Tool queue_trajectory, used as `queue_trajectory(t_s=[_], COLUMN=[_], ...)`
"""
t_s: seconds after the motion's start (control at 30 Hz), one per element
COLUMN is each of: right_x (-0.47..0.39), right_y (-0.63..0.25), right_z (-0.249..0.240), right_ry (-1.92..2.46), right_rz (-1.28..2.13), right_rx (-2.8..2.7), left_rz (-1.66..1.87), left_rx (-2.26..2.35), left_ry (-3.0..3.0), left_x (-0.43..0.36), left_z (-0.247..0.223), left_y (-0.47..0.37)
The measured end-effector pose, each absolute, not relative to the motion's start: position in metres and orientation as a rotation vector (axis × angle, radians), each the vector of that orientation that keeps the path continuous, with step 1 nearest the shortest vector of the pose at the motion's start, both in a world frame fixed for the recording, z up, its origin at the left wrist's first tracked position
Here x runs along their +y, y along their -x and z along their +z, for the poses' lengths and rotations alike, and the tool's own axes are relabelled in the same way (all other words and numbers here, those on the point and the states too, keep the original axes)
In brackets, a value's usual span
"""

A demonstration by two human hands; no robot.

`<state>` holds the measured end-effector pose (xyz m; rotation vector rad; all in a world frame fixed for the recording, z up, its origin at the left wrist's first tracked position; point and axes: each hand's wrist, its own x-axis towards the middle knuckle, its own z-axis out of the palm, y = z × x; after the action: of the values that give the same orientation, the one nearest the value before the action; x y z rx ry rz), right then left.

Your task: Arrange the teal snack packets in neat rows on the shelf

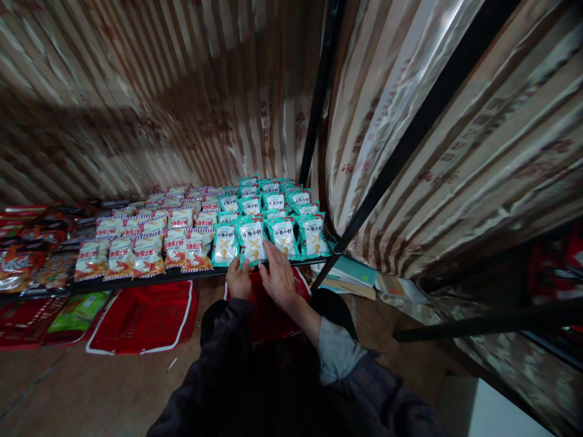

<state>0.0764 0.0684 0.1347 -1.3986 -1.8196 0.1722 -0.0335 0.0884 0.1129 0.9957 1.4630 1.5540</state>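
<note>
In the head view, the left hand (239, 279) and the right hand (279, 276) meet at one teal-and-white snack bag (251, 233) in the front row of a low shelf (175, 275). The left hand is partly curled at the bag's lower left corner, its fingertips against the packet; I cannot tell whether it grips it. The right hand is open, its fingers fairly straight and slightly apart, lying along the bag's lower right side.

The bag leans back among matching teal bags (314, 235), which stand in rows beside and behind it. To their left on the shelf come rows of white-and-orange snack bags (148, 255), then dark packets (22, 261) at the far left, their print hard to read.

Under the shelf, a red basket (273, 312) sits below the hands, partly hidden by them. Another red basket with a white handle (146, 315) is to its left on the brown floor (113, 388), and a green packet (77, 312) lies farther left. Papers and folders (353, 270) lie right of the shelf's end, near a black post (410, 139). A striped curtain (136, 91) hangs behind everything.
</note>
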Motion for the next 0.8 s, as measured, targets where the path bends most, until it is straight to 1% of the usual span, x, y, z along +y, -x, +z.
queue_trajectory(t_s=[0.23, 0.53, 0.73, 0.8], right_x=[0.065, 0.061, 0.061, 0.061], right_y=[-0.07, -0.071, -0.072, -0.072], right_z=[0.108, 0.099, 0.095, 0.094], right_ry=[1.345, 1.32, 1.324, 1.337], right_rz=[0.238, 0.164, 0.164, 0.154], right_rx=[-1.848, -1.841, -1.836, -1.839], left_rz=[1.505, 1.414, 1.354, 1.343], left_rx=[1.566, 1.591, 1.846, 1.862], left_ry=[-0.975, -1.03, -1.404, -1.532], left_x=[0.096, 0.098, 0.093, 0.091], left_z=[0.112, 0.108, 0.114, 0.114], left_y=[0.037, 0.03, 0.029, 0.028])
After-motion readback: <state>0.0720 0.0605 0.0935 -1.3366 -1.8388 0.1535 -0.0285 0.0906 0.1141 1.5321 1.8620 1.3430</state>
